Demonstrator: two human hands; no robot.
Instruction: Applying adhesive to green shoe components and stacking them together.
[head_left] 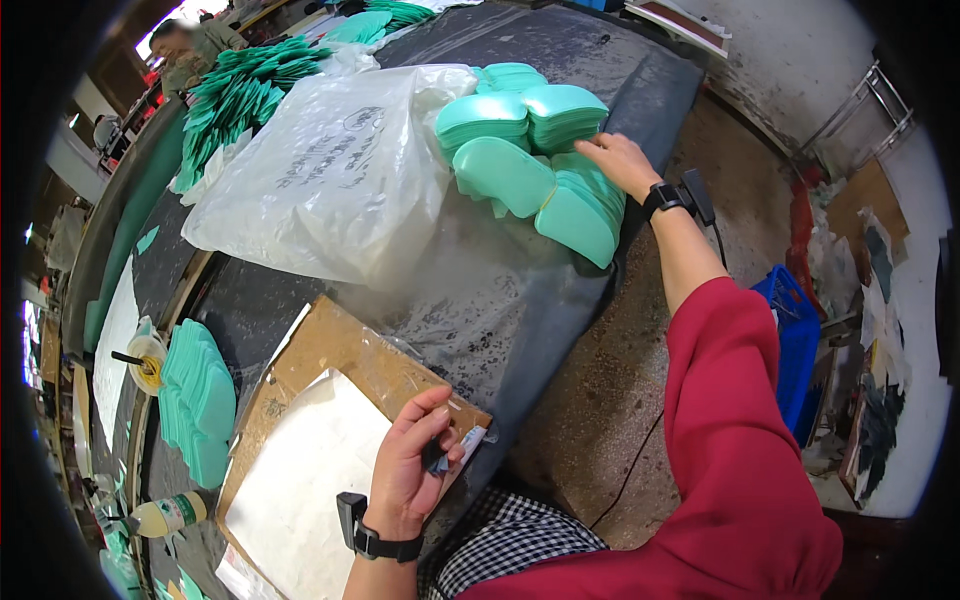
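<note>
My right hand point(622, 166) reaches to the far side of the table, its fingers closed at the upper edge of a stack of mint-green flat rounded pieces point(585, 205). More stacks of the same pieces point(483, 120) stand beside and behind it. My left hand point(408, 462) is curled round a small dark object point(435, 457) whose kind I cannot make out. That hand hovers over the near corner of a brown board point(330, 350), on which a white sheet point(305, 470) lies.
A large, clear plastic bag point(330, 180) fills the table's middle. Left are another green stack point(195, 400), a cup of yellowish stuff point(147, 362) and a lying bottle point(168, 515). A green heap point(245, 90) lies far back, near a person point(190, 50). A blue crate point(790, 340) stands right.
</note>
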